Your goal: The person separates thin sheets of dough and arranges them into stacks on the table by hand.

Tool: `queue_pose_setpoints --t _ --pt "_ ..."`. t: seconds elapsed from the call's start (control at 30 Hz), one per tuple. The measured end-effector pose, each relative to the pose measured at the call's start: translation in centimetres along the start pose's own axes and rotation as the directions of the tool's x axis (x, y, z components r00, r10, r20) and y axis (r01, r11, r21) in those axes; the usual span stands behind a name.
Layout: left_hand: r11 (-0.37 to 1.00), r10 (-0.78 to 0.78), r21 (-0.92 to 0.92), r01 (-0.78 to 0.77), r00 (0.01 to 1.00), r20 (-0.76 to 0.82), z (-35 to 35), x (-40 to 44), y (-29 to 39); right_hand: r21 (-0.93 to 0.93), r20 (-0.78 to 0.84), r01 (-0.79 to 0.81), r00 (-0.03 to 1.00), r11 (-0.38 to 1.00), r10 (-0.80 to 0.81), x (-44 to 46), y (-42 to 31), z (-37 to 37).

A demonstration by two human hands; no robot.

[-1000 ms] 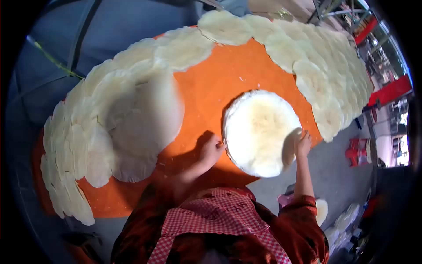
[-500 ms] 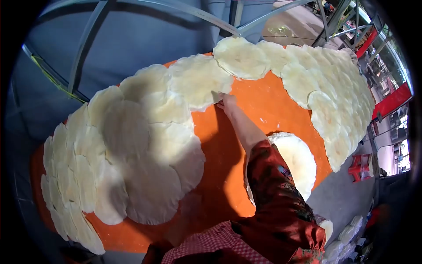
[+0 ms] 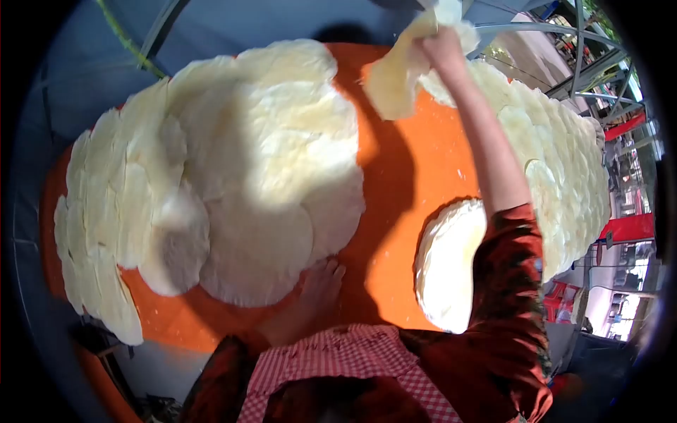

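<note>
My right hand (image 3: 438, 53) is raised over the far edge of the table, fingers closed on a thin, pale round flatbread (image 3: 395, 81). The flatbread hangs bent and folded from my grip, its lower left part drooping over the orange surface. My left hand (image 3: 324, 280) lies low on the table, in shadow, fingers stretched out beside the near edge of the overlapping flatbreads (image 3: 303, 148). A thick stack of round flatbreads (image 3: 448, 271) stands on the orange table (image 3: 395, 282), partly hidden by my right sleeve.
More overlapping flatbreads (image 3: 568, 166) cover the table's right end, and others (image 3: 106, 204) its left end. Metal bars (image 3: 159, 32) and a grey-blue sheet (image 3: 261, 25) run along the far side. A red stool (image 3: 563, 302) stands beyond the table at the right.
My right hand has moved up and right from the edge of the laid flatbreads and now holds a flatbread in the air. My left hand shows more clearly on the table. The view has shifted.
</note>
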State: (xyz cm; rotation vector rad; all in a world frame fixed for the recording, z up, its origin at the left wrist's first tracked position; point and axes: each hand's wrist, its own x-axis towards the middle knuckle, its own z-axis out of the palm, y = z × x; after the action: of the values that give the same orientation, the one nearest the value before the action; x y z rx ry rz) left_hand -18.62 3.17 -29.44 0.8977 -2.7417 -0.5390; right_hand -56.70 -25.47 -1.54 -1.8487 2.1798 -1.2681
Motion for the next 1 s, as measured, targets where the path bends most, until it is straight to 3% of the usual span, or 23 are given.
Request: queue_pose_setpoints --t 0.03,0.07,0.1,0.17,0.27,0.3,0.37,0.4,0.5,0.53,0.57,0.6,0.63,0.73,0.8,0.83,0.9,0.93,1.0 --pt "1.0 -0.001 -0.025 0.0 1.0 -0.025 -0.2 0.2 0.0 -0.001 0.081 0.082 0.993 0.997 -0.082 0.4 -2.2 -0.4" --pt "0.998 0.023 -0.049 -0.032 0.987 -0.16 0.1 0.3 -0.1 -0.108 0.301 -0.081 0.947 0.991 0.11 -0.5 -7.1 -1.5" --pt "0.996 0.039 -0.068 -0.062 0.956 -0.292 0.4 -0.1 0.0 -0.32 0.266 -0.008 0.959 0.947 0.098 0.3 -7.9 -0.5" --pt "0.981 0.1 -0.111 -0.157 0.909 -0.405 -0.1 0.2 -0.3 -0.283 0.347 -0.049 0.926 0.958 0.15 -3.6 -17.3 -1.2" --pt "0.962 0.136 -0.184 -0.2 0.941 -0.311 0.6 -0.3 -1.1 -0.028 0.418 0.117 0.904 0.993 -0.095 -6.4 -24.7 -0.1" --pt "0.909 0.067 -0.373 -0.186 0.948 -0.311 -0.2 -1.5 -1.4 -0.026 0.32 0.172 0.935 0.985 -0.154 -8.0 -27.3 0.3" --pt "0.694 -0.069 -0.704 -0.148 0.96 -0.27 -2.4 -4.8 -2.0 0.197 0.576 -0.188 0.817 0.962 0.042 -6.7 -29.1 0.1" --pt "0.587 -0.161 -0.804 -0.097 0.959 -0.233 -3.4 -7.2 -3.1 0.289 0.577 -0.21 0.817 0.934 0.005 -8.1 -30.9 0.4" --pt "0.219 -0.459 -0.938 0.27 0.877 0.145 -3.2 -14.6 -9.4 0.41 0.582 -0.34 0.812 0.846 0.044 -12.9 -31.4 0.9" --pt "-0.129 -0.491 -0.98 0.154 0.848 0.198 -5.6 -17.6 -11.5 0.387 0.573 -0.323 0.818 0.864 0.049 -14.6 -30.3 2.2" --pt "-0.458 -0.502 -0.889 0.01 0.823 0.268 -8.6 -20.7 -13.2 0.405 0.552 -0.422 0.82 0.811 0.151 -17.7 -30.0 3.8" --pt "-0.535 -0.542 -0.841 -0.086 0.798 0.263 -10.3 -23.2 -14.7 0.389 0.483 -0.401 0.856 0.829 0.187 -21.3 -30.8 5.8" --pt "-0.594 -0.581 -0.783 -0.186 0.772 0.258 -11.7 -24.7 -15.9 0.337 0.549 -0.498 0.793 0.799 0.263 -23.7 -27.8 8.4" --pt "-0.599 -0.567 -0.778 -0.19 0.787 0.244 -15.3 -27.0 -17.4 0.025 0.61 -0.342 0.749 0.939 0.257 -32.3 -16.9 18.1" --pt "-0.64 -0.543 -0.75 -0.167 0.789 0.287 -14.6 -27.2 -18.1 -0.141 0.508 -0.34 0.781 0.93 0.363 -36.9 -10.8 22.1" --pt "-0.661 -0.526 -0.735 -0.154 0.794 0.306 -14.0 -26.9 -18.5 -0.174 0.428 -0.429 0.778 0.886 0.461 -38.6 -12.6 22.4" --pt "-0.653 -0.534 -0.755 -0.068 0.747 0.395 -13.2 -26.2 -18.6 -0.017 0.304 -0.532 0.804 0.846 0.512 -40.2 -12.5 22.6" --pt "-0.627 -0.554 -0.779 -0.02 0.714 0.427 -13.3 -25.9 -18.3 -0.061 0.188 -0.416 0.888 0.908 0.419 -40.8 -11.6 23.0" --pt "-0.556 -0.629 -0.83 0.055 0.625 0.463 -13.0 -25.8 -17.1 -0.228 0.086 -0.469 0.863 0.853 0.498 -42.3 -11.1 23.2"
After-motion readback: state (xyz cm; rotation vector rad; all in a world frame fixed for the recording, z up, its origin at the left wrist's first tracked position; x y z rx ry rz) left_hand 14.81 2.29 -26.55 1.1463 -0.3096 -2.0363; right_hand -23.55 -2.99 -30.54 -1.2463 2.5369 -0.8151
